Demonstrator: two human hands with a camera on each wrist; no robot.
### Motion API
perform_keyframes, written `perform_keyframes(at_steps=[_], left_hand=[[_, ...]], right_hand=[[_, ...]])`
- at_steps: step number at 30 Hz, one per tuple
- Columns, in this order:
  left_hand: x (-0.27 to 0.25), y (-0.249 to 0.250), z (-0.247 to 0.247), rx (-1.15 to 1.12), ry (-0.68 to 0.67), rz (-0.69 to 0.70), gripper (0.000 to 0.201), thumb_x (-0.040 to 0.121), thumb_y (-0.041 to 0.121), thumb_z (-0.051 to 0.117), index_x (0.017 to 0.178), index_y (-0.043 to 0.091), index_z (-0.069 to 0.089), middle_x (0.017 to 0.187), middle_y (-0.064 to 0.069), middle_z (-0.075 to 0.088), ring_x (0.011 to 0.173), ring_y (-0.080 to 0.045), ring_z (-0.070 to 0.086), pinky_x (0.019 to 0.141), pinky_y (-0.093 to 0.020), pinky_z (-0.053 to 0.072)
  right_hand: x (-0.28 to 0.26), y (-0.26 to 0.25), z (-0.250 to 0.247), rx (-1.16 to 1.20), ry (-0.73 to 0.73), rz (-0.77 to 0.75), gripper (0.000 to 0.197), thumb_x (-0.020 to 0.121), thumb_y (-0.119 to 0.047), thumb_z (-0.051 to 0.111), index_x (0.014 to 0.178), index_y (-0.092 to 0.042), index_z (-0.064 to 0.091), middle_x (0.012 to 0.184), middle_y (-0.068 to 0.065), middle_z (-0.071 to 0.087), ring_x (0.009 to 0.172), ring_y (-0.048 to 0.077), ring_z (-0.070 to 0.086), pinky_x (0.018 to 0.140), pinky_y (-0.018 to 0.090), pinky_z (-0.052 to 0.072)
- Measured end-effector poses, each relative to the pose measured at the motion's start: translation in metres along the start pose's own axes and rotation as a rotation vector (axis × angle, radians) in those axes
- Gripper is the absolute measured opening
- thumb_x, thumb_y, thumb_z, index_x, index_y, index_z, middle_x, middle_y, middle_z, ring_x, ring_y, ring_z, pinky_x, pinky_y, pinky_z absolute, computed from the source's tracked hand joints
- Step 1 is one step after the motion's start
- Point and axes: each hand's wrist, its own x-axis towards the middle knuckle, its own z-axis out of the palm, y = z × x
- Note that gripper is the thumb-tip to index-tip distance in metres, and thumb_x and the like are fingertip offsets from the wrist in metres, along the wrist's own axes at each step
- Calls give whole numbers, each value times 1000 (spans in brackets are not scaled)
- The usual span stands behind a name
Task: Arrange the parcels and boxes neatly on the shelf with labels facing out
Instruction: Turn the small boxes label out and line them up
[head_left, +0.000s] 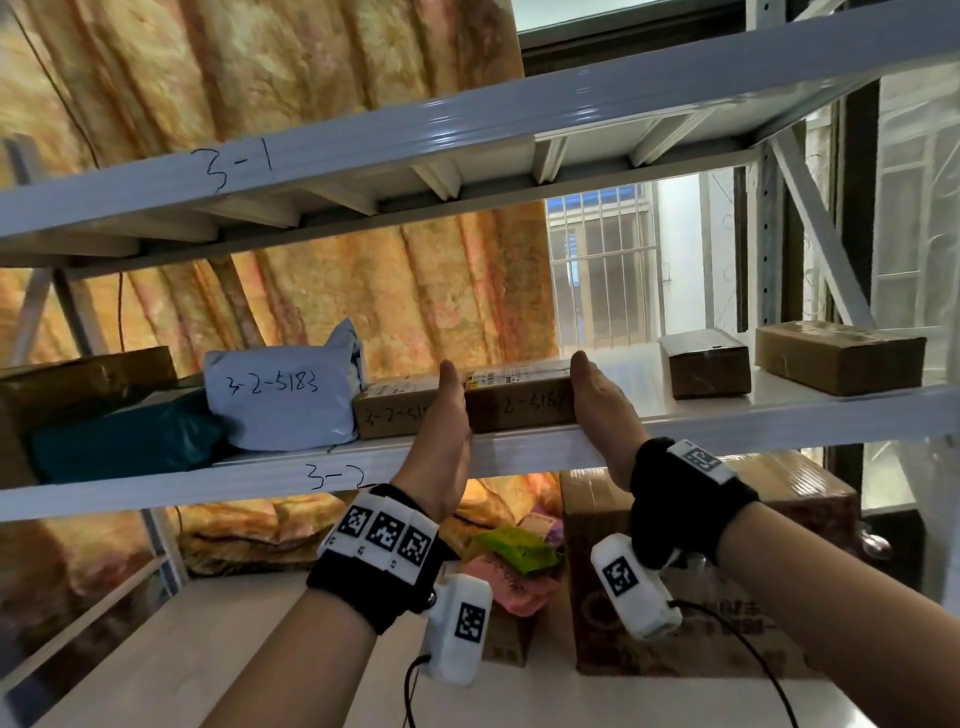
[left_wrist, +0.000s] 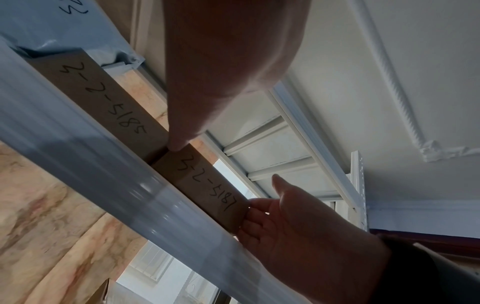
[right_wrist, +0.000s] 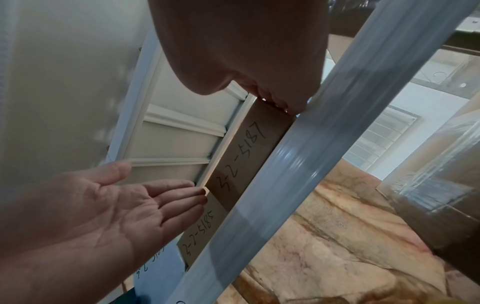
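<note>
Flat brown box marked 3-2-5187 (head_left: 519, 402) lies on the middle shelf (head_left: 727, 423), the one lettered 3-2 on its front rail; written face turned out, front edge at the rail; a printed label on its top.
Left hand (head_left: 447, 415) stands edge-up at the box's left end, fingers straight and together, fingertips at the seam between this box and its neighbour; palm faces the box; it grips nothing.
Right hand (head_left: 602, 405) mirrors it at the box's right end, fingers straight, thumb spread upward; in the left wrist view its fingers (left_wrist: 250, 214) touch the box's right corner; flat contact, no curl around anything.
Box marked 3-2-5185 (head_left: 392, 413) sits just left, end to end with the first, writing also facing out; the two touching or nearly so, cannot tell which.
Further left, a grey poly mailer marked 3-2-5183 (head_left: 280, 400) stands upright, leaning against that box; beyond it a dark teal bag (head_left: 124, 441) and a large brown carton (head_left: 78, 384) at the far left.
Right part of the same shelf: two small cardboard boxes, one narrow with a pale top (head_left: 706, 364), one wider (head_left: 839, 356), well apart from the hands.
Upper shelf rail lettered 3-1 (head_left: 234, 166).
Lower shelf: big taped carton (head_left: 701, 545) under the right forearm; colourful soft packets (head_left: 514, 561) beside it.
Orange patterned curtain (head_left: 441, 291) behind the rack; barred window (head_left: 602, 270) to its right.
</note>
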Motion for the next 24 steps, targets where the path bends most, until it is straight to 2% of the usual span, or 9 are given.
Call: perform_keyframes(at_steps=[2, 6, 9, 11, 15, 17, 19, 22, 24], left_hand=[[-2, -2, -2, 7, -11, 12, 73, 99, 62, 17, 156, 17, 12, 162, 2, 15, 148, -13, 17, 116, -28, 17], [0, -2, -5, -10, -45, 22, 77, 97, 64, 17, 157, 17, 6, 163, 2, 6, 149, -13, 9, 121, -32, 10], [3, 2, 3, -31, -99, 36, 79, 96, 66, 17, 157, 17, 3, 164, 0, 0, 150, -14, 4, 122, -35, 6], [6, 7, 19, -39, -160, 42, 79, 96, 66, 17, 156, 16, 4, 164, 0, 3, 150, -14, 5, 122, -35, 6], [7, 13, 56, -55, -268, 57, 76, 99, 61, 14, 156, 12, 7, 163, -3, 5, 150, -14, 5, 118, -31, 4], [10, 11, 73, -28, -312, 48, 77, 100, 60, 14, 153, 5, 5, 160, -14, 1, 148, -27, 1, 119, -38, 2], [9, 12, 91, -29, -338, 23, 77, 101, 59, 16, 148, 0, 0, 152, -21, -5, 141, -36, -6, 116, -47, -2], [13, 8, 115, -27, -387, -1, 77, 101, 58, 18, 149, 0, 2, 152, -22, -4, 140, -37, -6, 115, -48, -2], [15, 3, 125, -19, -396, -46, 78, 100, 61, 19, 153, 5, 7, 158, -16, 1, 146, -31, 0, 119, -44, 2]], right_hand=[[0, 1, 1, -1, 8, -6, 84, 91, -73, 19, 148, -15, 38, 151, 13, 44, 139, 31, 40, 117, 50, 29], [-3, -1, -1, 4, 34, 24, 107, 67, -88, 16, 148, -22, 39, 151, 9, 45, 138, 29, 41, 116, 51, 30], [-10, -6, -8, -10, 47, 49, 89, 85, -79, 19, 153, -24, 31, 158, 4, 35, 145, 27, 33, 119, 48, 24], [-13, -11, -21, -2, 79, 38, 80, 93, -72, 21, 156, -22, 26, 161, 1, 29, 148, 24, 27, 121, 44, 20], [-15, -25, -53, -59, 168, -19, 69, 101, -59, 22, 153, -15, 32, 159, 5, 34, 147, 25, 30, 118, 38, 21], [-19, -34, -67, -121, 197, -50, 63, 105, -50, 20, 148, -8, 39, 147, 13, 47, 137, 30, 42, 114, 42, 29], [-22, -40, -83, -141, 256, -84, 63, 105, -49, 20, 141, -4, 45, 131, 17, 55, 124, 31, 50, 111, 47, 33], [-24, -39, -107, -96, 351, -101, 57, 106, -46, 25, 137, -3, 47, 140, 20, 52, 130, 36, 47, 108, 47, 35], [-20, -35, -119, -105, 383, -98, 61, 104, -52, 25, 141, -8, 45, 145, 16, 49, 135, 33, 44, 113, 47, 34]])
